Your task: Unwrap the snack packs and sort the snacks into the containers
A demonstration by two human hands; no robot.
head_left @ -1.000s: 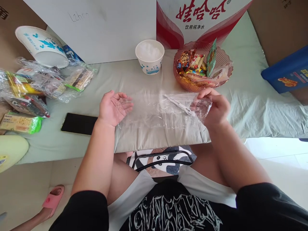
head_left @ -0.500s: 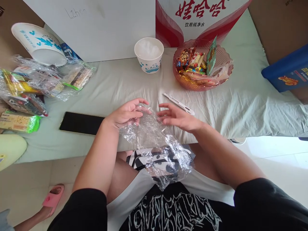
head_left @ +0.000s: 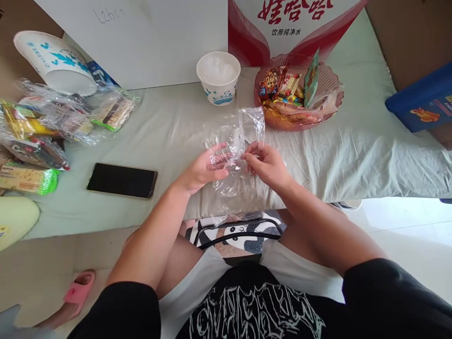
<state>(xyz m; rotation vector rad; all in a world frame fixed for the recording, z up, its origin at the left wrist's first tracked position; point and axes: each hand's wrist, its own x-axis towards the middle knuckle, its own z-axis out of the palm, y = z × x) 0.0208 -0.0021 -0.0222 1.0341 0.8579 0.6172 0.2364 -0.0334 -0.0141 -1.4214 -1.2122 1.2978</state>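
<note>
A crinkled clear plastic bag (head_left: 252, 123) hangs between my hands above the cloth-covered surface, its upper part spread out flat. My right hand (head_left: 265, 162) is closed, thumb and forefinger pinching the bag near its middle. My left hand (head_left: 208, 167) has the bag loosely between its thumb and curved fingers, with film lying over the fingertips. A slim white item beneath is mostly hidden by the bag and my right hand. Just beyond the bag stands a paper cup (head_left: 219, 94) with something whitish inside. To its right, a pink glass bowl (head_left: 282, 123) holds several wrapped snacks.
A black phone (head_left: 122, 181) lies on the green cloth (head_left: 169, 117) at left. Several packaged snacks (head_left: 30, 178) and a tipped paper bucket (head_left: 58, 61) sit farther left. A white board (head_left: 158, 42) and a red-and-white box (head_left: 300, 37) stand behind. A blue box (head_left: 422, 106) is at right.
The bag has been raised from over my lap to above the cloth and turned, its flat part now upward. My right hand, apart from it before, now pinches it. My left hand has shifted right.
</note>
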